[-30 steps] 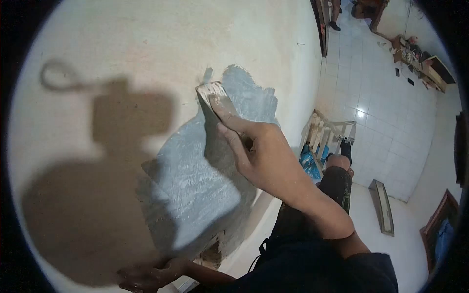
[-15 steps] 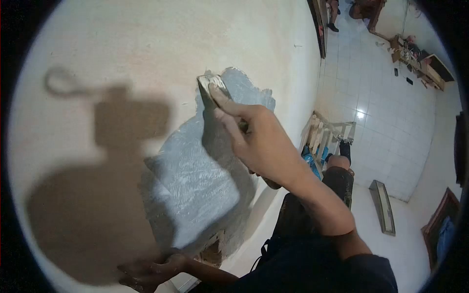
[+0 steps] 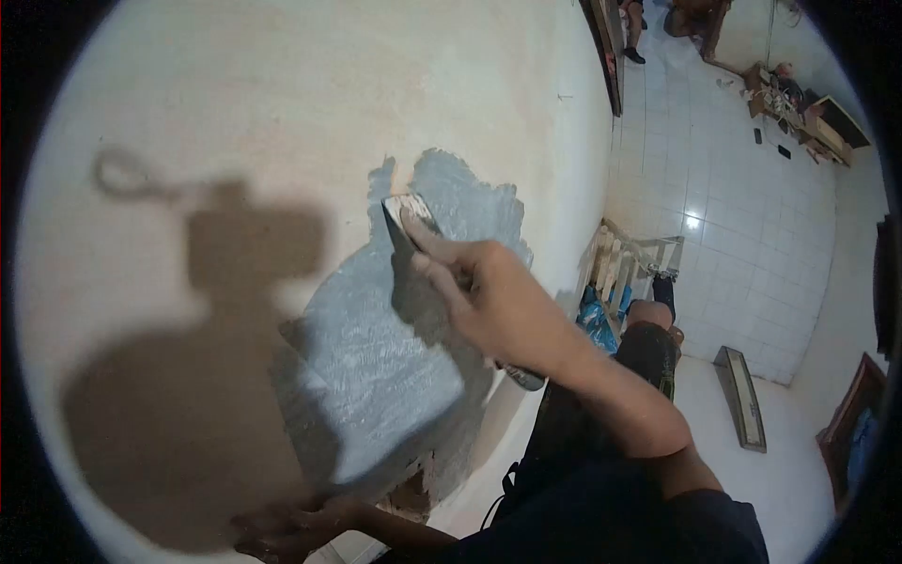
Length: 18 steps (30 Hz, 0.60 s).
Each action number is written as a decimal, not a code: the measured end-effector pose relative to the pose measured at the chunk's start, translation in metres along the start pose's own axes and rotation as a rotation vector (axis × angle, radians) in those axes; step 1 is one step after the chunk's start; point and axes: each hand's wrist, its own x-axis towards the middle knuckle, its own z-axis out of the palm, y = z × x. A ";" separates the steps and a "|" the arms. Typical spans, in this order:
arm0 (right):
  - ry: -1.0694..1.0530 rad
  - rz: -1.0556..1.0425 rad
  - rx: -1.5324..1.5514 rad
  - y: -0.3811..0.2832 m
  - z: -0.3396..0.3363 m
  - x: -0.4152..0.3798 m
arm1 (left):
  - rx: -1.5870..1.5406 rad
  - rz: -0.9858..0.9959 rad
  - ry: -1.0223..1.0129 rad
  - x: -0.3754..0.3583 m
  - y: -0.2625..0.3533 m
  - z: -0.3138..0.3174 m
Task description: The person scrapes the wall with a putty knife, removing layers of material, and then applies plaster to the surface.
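Note:
My right hand (image 3: 489, 296) grips a putty knife (image 3: 406, 214), index finger stretched along its blade. The blade lies flat against the pale wall (image 3: 282, 103), at the upper part of a grey wet filler patch (image 3: 376, 348). The knife's dark handle end (image 3: 523, 378) sticks out below my palm. Low in the view, my left hand (image 3: 287, 531) rests with spread fingers against the wall beneath the patch, holding nothing.
A broken hole (image 3: 413, 493) shows at the patch's lower edge. Below right lie white floor tiles (image 3: 752, 216), a wooden ladder (image 3: 629, 258), a long board (image 3: 740, 395) and a cluttered bench (image 3: 799, 113). Another person's legs (image 3: 634, 28) stand far off.
My right hand first pushed the knife up to the patch's top edge, then drew it down and slightly left. More grey filler now shows above the blade. My left hand stayed put.

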 end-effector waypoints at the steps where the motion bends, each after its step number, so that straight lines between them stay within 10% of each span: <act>1: -0.040 0.078 0.004 -0.004 -0.005 0.003 | 0.026 0.004 0.000 0.001 0.005 -0.004; 6: 0.034 -0.088 0.033 0.012 0.016 -0.018 | 0.087 0.019 0.010 0.006 0.021 -0.009; 8: -0.067 0.267 0.030 -0.022 -0.018 0.018 | 0.009 0.002 0.004 0.002 0.011 -0.010; 11: -0.007 0.224 -0.020 0.006 -0.001 0.015 | -0.078 -0.043 0.012 -0.005 0.003 0.000; 13: 0.201 -0.424 -0.049 0.045 0.031 -0.003 | -0.537 -0.088 -0.023 -0.010 -0.007 0.014; 14: 0.201 -0.417 -0.049 0.026 0.016 0.004 | -0.538 -0.085 -0.028 -0.010 -0.006 0.011; 16: -0.127 0.330 0.055 -0.030 -0.028 0.022 | -0.278 -0.088 -0.084 -0.002 -0.001 -0.006; 18: -0.199 0.438 -0.036 -0.014 -0.019 0.012 | -0.037 -0.124 -0.114 0.007 0.018 -0.017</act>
